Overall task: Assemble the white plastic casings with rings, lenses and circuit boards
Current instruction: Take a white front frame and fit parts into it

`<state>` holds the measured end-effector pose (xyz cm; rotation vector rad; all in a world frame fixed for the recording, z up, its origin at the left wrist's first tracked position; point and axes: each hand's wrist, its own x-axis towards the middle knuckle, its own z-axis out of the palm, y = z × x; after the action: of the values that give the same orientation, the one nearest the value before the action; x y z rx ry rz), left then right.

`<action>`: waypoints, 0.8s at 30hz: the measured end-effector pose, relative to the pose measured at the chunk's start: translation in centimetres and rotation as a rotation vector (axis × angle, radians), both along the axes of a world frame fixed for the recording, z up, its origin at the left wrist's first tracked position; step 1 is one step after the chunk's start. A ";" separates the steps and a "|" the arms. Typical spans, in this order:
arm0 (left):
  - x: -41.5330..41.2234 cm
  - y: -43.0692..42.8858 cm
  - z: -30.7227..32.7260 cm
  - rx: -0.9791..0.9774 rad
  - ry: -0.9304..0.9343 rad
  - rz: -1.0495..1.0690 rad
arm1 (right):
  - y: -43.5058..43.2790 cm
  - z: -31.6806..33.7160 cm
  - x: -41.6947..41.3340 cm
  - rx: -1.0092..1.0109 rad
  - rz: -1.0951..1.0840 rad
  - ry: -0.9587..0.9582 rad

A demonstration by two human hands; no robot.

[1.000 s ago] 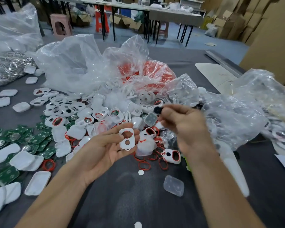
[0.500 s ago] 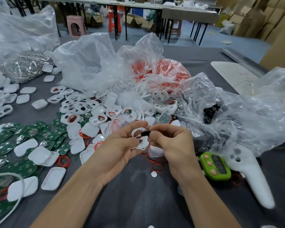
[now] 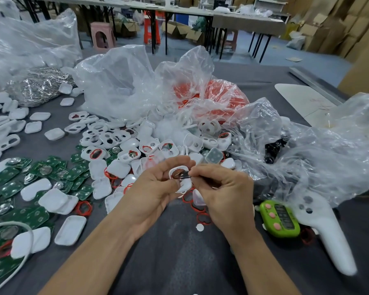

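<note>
My left hand [image 3: 156,188] holds a white plastic casing [image 3: 184,184] with two openings, tilted up above the table's middle. My right hand [image 3: 224,192] pinches a small dark lens [image 3: 184,175] and presses it at the casing's upper opening. Behind my hands lies a heap of white casings [image 3: 124,143], some with red rings inside. Loose red rings [image 3: 83,208] lie on the cloth. Green circuit boards [image 3: 38,173] with round metal cells are spread at the left. Plain white covers [image 3: 55,201] lie among them.
Clear plastic bags [image 3: 124,86] pile up behind the heap, one holding red parts [image 3: 219,92]. A bag of dark parts [image 3: 273,150] lies right. A green timer [image 3: 280,220] and a white handheld controller [image 3: 326,231] rest at the right. A silver foil bag [image 3: 38,86] sits far left.
My right hand came down and left from above the heap with the dark lens and met the casing in my left hand. The view shifted, so the timer and controller appeared.
</note>
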<state>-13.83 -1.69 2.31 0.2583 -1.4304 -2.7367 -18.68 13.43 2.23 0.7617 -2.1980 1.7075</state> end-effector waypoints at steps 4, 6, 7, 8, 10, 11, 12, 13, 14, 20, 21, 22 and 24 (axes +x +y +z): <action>0.0 -0.1 0.0 -0.019 0.021 0.012 | 0.1 -0.1 -0.1 -0.002 0.007 0.024; 0.0 -0.1 -0.1 -0.024 0.025 0.014 | 0.1 0.0 0.0 -0.011 0.011 0.024; 0.0 -0.1 -0.2 -0.023 0.025 0.018 | 0.0 0.0 0.0 -0.015 0.014 0.024; -0.1 -0.1 -0.2 -0.022 0.021 0.025 | 0.0 0.2 0.0 -0.021 0.016 0.007; -0.1 -0.2 -0.2 -0.023 0.014 0.040 | -0.3 0.4 0.1 -0.069 0.024 -0.132; -0.2 -0.2 -0.3 -0.030 0.013 0.047 | -0.3 0.6 0.0 -0.115 0.032 -0.243; -0.2 -0.3 -0.3 -0.048 0.015 0.055 | -0.4 0.7 -0.1 -0.162 0.042 -0.349; -0.2 -0.3 -0.4 -0.079 0.021 0.069 | -0.3 0.8 -0.2 -0.198 0.049 -0.440; -0.2 -0.2 -0.5 -0.122 0.029 0.090 | -0.3 0.8 -0.3 -0.209 0.049 -0.507; -0.2 0.8 -1.1 -0.504 0.069 0.248 | -1.0 0.8 0.4 -0.056 -0.055 -0.500; -0.3 1.1 -1.2 -0.546 0.073 0.270 | -1.3 0.7 0.6 -0.033 -0.073 -0.484; -0.2 1.4 -1.2 -0.561 0.073 0.285 | -1.5 0.5 0.8 -0.018 -0.091 -0.470; -0.2 1.8 -1.2 -0.531 0.073 0.294 | -1.9 0.2 1.0 -0.023 -0.128 -0.467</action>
<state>-14.01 0.09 1.09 0.3063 -1.8529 -2.0315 -17.71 11.55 2.45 0.2182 -2.4451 1.9947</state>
